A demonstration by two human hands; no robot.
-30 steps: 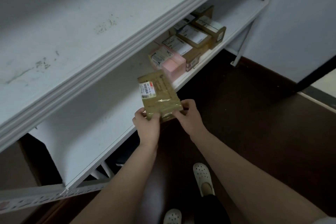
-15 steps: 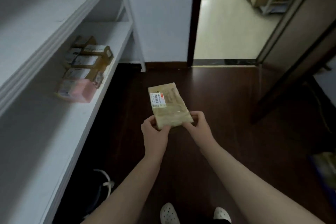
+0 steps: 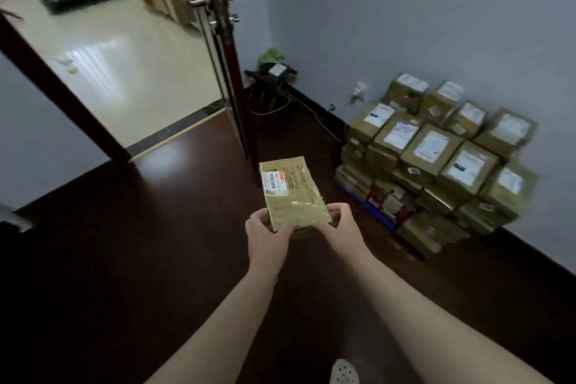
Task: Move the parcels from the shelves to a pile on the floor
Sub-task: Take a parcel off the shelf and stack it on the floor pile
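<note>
Gripping the flat brown parcel [image 3: 293, 193] by its near corners, the left hand [image 3: 268, 235] and right hand [image 3: 341, 229] hold it mid-frame above the dark floor [image 3: 140, 243]. Curled fingers [image 3: 338, 210] clasp its lower edge. A pile of parcels [image 3: 436, 162] sits at right, well apart.

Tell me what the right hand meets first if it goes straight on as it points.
The right hand grips the parcel, which lies directly ahead. Past it, seemingly only bare floor toward the door, though depth is unclear.

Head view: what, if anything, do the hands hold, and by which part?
A flat brown parcel, by its near end: left hand on the left corner, right hand on the right.
</note>
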